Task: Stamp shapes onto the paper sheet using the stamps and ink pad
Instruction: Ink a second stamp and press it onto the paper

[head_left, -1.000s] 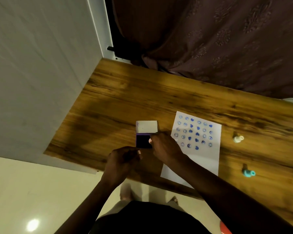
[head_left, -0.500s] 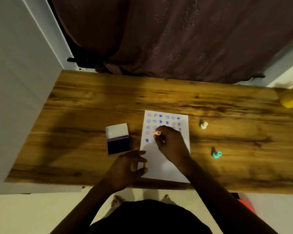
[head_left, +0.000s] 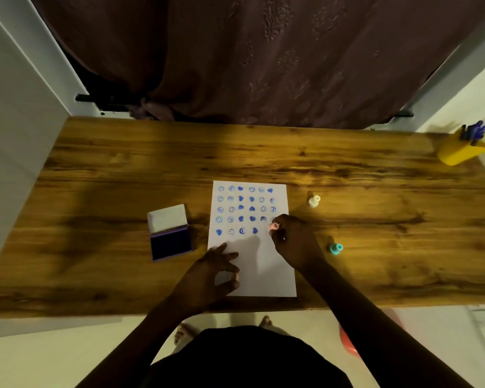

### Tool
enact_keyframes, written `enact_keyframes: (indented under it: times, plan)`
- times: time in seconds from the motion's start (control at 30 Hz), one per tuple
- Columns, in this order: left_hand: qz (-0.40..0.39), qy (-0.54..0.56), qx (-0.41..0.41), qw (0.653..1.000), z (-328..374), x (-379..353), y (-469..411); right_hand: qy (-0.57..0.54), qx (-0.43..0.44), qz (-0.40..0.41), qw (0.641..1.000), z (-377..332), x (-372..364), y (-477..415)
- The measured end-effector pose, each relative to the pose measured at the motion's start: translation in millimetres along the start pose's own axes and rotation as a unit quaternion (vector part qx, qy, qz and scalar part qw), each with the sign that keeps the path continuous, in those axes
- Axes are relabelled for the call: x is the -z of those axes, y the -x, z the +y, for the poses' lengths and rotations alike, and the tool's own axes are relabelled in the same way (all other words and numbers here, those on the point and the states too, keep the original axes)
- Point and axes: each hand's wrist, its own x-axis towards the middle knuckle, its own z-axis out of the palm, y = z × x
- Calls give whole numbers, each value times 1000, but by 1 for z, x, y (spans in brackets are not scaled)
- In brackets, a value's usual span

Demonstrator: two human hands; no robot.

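Stamp (head_left: 273, 227) in right hand (head_left: 294, 242), on paper (head_left: 266, 264)

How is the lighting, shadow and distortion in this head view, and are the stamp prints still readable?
Head view: dim, warm light; the hands cast a soft shadow on the paper sheet; the table edges bow from the wide-angle lens; blue prints stay readable; the pink stamp in the right hand looks slightly blurred.
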Motion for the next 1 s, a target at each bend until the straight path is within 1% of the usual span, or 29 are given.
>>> enact_keyframes:
  times: [0.07, 0.27, 0.43, 0.57, 0.7, 0.83, 1.0]
  plan:
    - [1, 11, 9, 1000, -1, -4, 1, -3, 4, -7, 1000, 2, -1, -2]
    - [13, -9, 20, 1000, -4, -8, 0, -5, 14, -28, 999, 2, -3, -9]
    - [21, 22, 30, 999, 1, -7, 0, 31, 29, -51, 998, -2, -7, -14]
    - [25, 39, 34, 998, 4, -8, 0, 57, 18, -72, 996, -2, -12, -10]
    - [28, 44, 44, 998, 5, -9, 0, 78, -9, -80, 994, -6, -15, -11]
    - [24, 44, 37, 998, 4, -11, 0, 100, -20, -83, 991, -10, -18, -9]
    - [25, 53, 48, 997, 0, -14, -1, 122, -27, -89, 988, -15, -17, -11]
